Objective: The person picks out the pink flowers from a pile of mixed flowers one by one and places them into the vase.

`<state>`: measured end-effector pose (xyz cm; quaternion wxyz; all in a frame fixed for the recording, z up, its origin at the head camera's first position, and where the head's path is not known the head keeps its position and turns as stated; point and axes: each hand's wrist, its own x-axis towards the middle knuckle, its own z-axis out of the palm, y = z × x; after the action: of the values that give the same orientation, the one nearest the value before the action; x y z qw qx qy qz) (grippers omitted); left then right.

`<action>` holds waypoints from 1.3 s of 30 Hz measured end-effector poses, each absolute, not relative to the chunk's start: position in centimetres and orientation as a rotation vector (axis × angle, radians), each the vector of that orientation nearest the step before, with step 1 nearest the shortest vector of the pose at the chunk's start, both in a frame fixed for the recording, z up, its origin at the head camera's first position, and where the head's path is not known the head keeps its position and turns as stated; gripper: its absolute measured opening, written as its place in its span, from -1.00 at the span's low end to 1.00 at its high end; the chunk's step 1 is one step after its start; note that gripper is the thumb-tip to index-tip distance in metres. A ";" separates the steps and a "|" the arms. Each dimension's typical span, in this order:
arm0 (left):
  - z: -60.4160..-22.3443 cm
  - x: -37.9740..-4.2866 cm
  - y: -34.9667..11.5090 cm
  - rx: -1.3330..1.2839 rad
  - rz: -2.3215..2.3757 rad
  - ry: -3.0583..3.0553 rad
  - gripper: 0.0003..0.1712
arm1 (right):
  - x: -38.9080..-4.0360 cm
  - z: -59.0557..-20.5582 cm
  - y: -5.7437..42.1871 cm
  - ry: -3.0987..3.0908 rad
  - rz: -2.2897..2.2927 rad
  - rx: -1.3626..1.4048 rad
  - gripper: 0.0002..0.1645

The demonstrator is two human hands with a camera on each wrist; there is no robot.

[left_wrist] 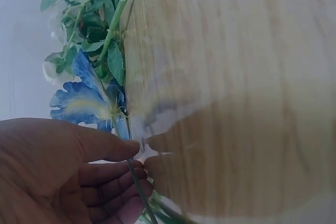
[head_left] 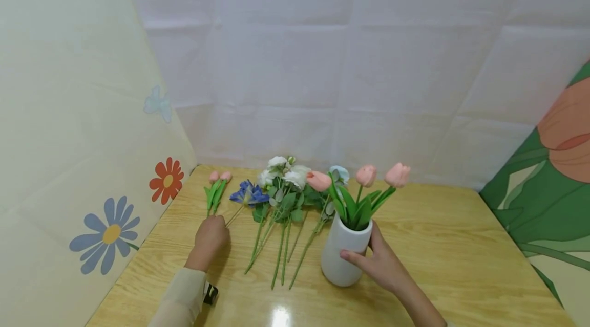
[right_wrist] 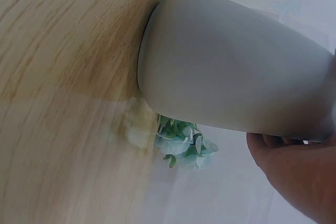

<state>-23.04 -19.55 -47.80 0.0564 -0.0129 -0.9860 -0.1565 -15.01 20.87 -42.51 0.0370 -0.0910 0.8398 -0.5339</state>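
Observation:
My left hand (head_left: 212, 237) is low over the table's left part, its thumb and fingers pinching the thin stem of a blue iris (left_wrist: 81, 103) with a yellowish centre. In the head view the iris bloom lies just beyond the hand, and two small pink tulips (head_left: 216, 191) lie close past the fingertips. My right hand (head_left: 380, 265) grips a white vase (head_left: 343, 258) from its right side, thumb across the front. Pink tulips (head_left: 366, 176) with green leaves stand in the vase, one leaning left. The right wrist view shows the vase's base on the table.
White roses (head_left: 295, 178) and leafy green stems (head_left: 276, 245) lie mid-table between the hands. A pale blue flower (head_left: 340, 173) shows behind the vase. A white cloth (head_left: 276, 71) hangs along the back edge; flower-printed sheets (head_left: 110, 235) flank the wooden table (head_left: 461, 265).

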 end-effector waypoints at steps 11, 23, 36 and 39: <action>-47.6 -23.0 -19.1 -0.044 -0.449 -2.987 -0.78 | -15.1 -42.6 20.9 2.575 -1.640 -0.279 0.22; -46.7 -23.3 -18.6 -0.030 -0.540 -2.948 -0.88 | -15.1 -42.8 20.9 2.586 -1.646 -0.296 0.22; -45.9 -24.1 -16.5 -0.076 -0.547 -2.880 -0.93 | -15.1 -42.8 20.9 2.606 -1.632 -0.294 0.19; -45.8 -24.3 -16.0 -0.064 -0.564 -2.873 -0.91 | -15.1 -42.8 20.9 2.611 -1.632 -0.288 0.20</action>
<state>-24.29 -16.04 -45.80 0.1064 -0.0217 -0.9755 -0.1914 -15.08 20.86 -42.85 0.0243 -0.0932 0.8441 -0.5275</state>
